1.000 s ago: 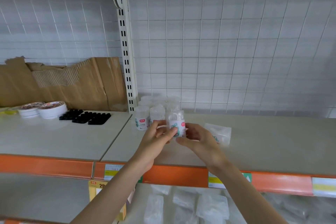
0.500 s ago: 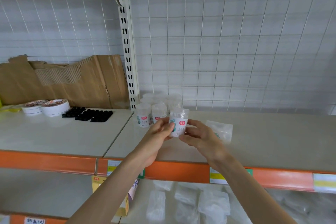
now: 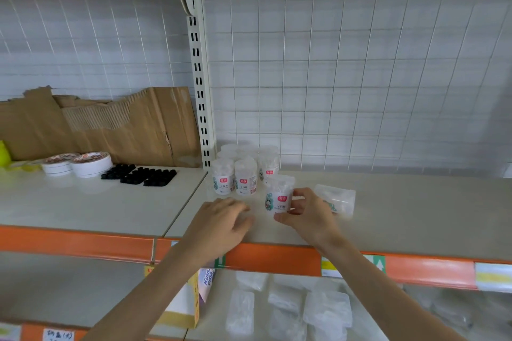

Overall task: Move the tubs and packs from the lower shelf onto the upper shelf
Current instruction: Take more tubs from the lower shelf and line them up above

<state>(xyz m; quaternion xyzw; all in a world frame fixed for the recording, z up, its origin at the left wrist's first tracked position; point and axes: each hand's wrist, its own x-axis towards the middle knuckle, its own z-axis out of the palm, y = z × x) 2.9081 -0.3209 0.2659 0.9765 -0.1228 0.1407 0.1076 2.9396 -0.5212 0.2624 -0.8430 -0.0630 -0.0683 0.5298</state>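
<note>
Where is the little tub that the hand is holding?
The tub sits on the upper shelf in the right hand, just right of the other tubs and left of a clear pack.

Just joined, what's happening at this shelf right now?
A person is restocking. The right hand grips a clear tub on the upper shelf, beside a cluster of tubs by the post. The left hand hovers open and empty. Clear packs lie on the lower shelf.

Clear tub (image 3: 279, 196) (red-and-teal label), orange shelf edge (image 3: 274, 259), brown cardboard (image 3: 116, 124), black trays (image 3: 144, 176)
</note>
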